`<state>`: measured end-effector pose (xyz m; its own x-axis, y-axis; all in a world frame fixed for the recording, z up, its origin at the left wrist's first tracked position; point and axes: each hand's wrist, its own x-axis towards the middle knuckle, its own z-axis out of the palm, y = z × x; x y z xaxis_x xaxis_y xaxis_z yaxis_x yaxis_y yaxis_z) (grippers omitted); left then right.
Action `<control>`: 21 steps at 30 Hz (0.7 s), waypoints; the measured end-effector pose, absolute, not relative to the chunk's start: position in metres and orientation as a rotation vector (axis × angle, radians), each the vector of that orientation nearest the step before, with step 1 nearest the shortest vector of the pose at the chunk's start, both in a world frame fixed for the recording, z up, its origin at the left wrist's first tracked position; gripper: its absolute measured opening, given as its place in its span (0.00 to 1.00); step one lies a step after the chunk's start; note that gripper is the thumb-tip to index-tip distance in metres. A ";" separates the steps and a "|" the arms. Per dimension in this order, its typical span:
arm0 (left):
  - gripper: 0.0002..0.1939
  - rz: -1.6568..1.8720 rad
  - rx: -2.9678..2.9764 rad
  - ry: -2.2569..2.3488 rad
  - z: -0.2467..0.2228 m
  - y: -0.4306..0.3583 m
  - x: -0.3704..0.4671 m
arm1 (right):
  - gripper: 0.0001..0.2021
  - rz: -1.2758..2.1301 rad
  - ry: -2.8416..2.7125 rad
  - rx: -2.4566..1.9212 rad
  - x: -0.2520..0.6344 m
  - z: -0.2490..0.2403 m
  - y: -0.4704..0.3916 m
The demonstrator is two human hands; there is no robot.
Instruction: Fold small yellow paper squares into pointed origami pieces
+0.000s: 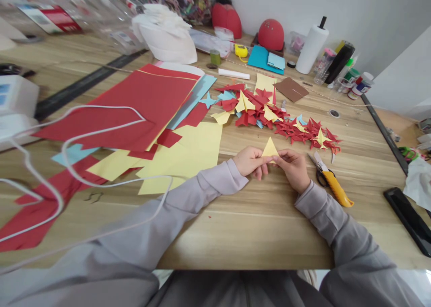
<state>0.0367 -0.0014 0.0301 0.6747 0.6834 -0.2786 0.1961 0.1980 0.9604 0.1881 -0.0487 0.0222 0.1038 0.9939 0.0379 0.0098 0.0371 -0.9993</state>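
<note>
Between my two hands is a small piece of yellow paper (270, 148), folded to a triangle with its point facing away from me. My left hand (251, 161) pinches its lower left side, thumb laid along the bottom edge. At the lower right corner, my right hand (293, 167) grips the same paper between thumb and fingers. Just beyond lies a heap of folded paper stars (251, 114), mostly red with some yellow and blue. Scissors (319, 168) and a yellow-handled utility knife (336, 188) rest right of my right hand.
Red paper sheets (144, 103) and yellow sheets (198, 147) spread to the left, with a white cable (117, 183) looping over them. A black phone (408, 219) lies at the right edge. Tissues (166, 35), a tape measure (241, 51) and a paper roll (311, 50) stand at the back.
</note>
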 end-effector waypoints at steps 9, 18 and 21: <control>0.15 0.598 1.294 0.864 0.030 -0.007 0.037 | 0.14 1.094 -1.349 -1.309 0.188 0.027 -0.050; 0.12 0.691 1.254 0.856 0.024 -0.011 0.038 | 0.17 1.114 -1.392 -1.336 0.189 0.029 -0.049; 0.13 0.709 1.259 0.851 0.024 -0.011 0.038 | 0.18 1.112 -1.344 -1.333 0.188 0.028 -0.049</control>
